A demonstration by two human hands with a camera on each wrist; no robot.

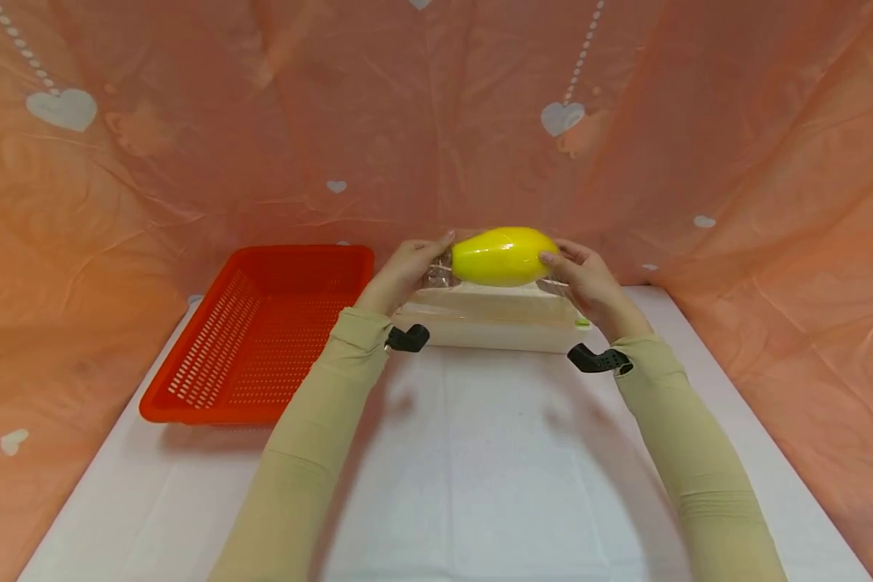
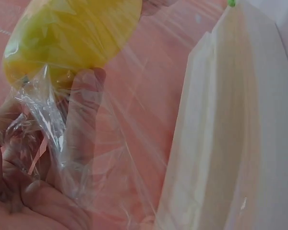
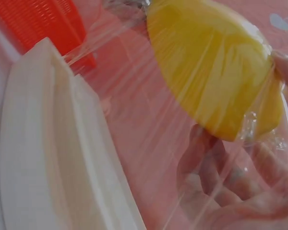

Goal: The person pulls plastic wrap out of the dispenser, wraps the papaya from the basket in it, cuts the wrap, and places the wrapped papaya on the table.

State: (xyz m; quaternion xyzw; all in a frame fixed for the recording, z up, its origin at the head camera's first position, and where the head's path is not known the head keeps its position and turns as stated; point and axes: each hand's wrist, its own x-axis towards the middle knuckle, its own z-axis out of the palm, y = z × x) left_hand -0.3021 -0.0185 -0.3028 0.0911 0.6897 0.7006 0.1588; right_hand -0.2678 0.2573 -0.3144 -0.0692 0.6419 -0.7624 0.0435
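The person held a glossy yellow fruit (image 1: 505,257) in the air above the pale box (image 1: 487,331), lengthwise along it, with a gap between the two. Clear film (image 2: 50,120) covered the fruit, lay bunched and creased at its left end, and spread in a loose, see-through sheet down towards the pale box; the right wrist view showed it reaching the near-left top corner of the box there, though whether it was joined to the box could not be told.

Over the left part of the pale box, the left hand (image 1: 406,271) pinched the bunched film, with one finger stretched out against the end of the fruit. Over the box's right end, the right hand (image 1: 589,279) gripped the fruit's other end through the film, thumb on the near side and fingers behind and below.

A green tab (image 1: 583,322) showed at the right end of the pale box. To the box's left stood a red basket (image 1: 218,414) with slotted walls. Both sat on a white-covered tabletop (image 1: 495,453), which stretched out in front of the box. Behind the box hung a pinkish-orange curtain (image 1: 436,105) printed with white hearts.
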